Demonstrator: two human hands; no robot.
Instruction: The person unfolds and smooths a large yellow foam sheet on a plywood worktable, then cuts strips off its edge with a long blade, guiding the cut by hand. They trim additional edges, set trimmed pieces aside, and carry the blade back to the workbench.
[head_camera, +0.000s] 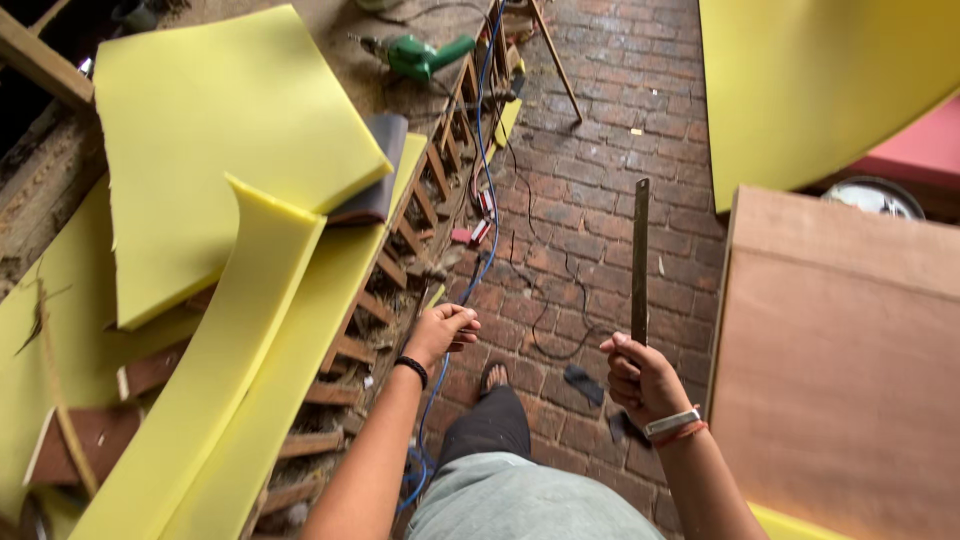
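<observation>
My right hand (640, 378) is closed around the lower end of a long flat metal blade (640, 250) that points upward over the brick floor (600, 120). A band sits on that wrist. My left hand (442, 330) hangs loosely curled with nothing clearly in it, a dark band on its wrist. It hovers beside the edge of a slatted wooden frame (400, 250) and near a curved yellow foam strip (230, 340). Below me I see my leg and sandalled foot (493, 376).
Large yellow foam sheets (220, 130) lie on the left, another (810, 80) at top right. A plywood board (840, 360) stands on the right. A green power drill (425, 55) lies at the top. A blue cable (485, 180) and a thin black cord (540, 250) run across the bricks.
</observation>
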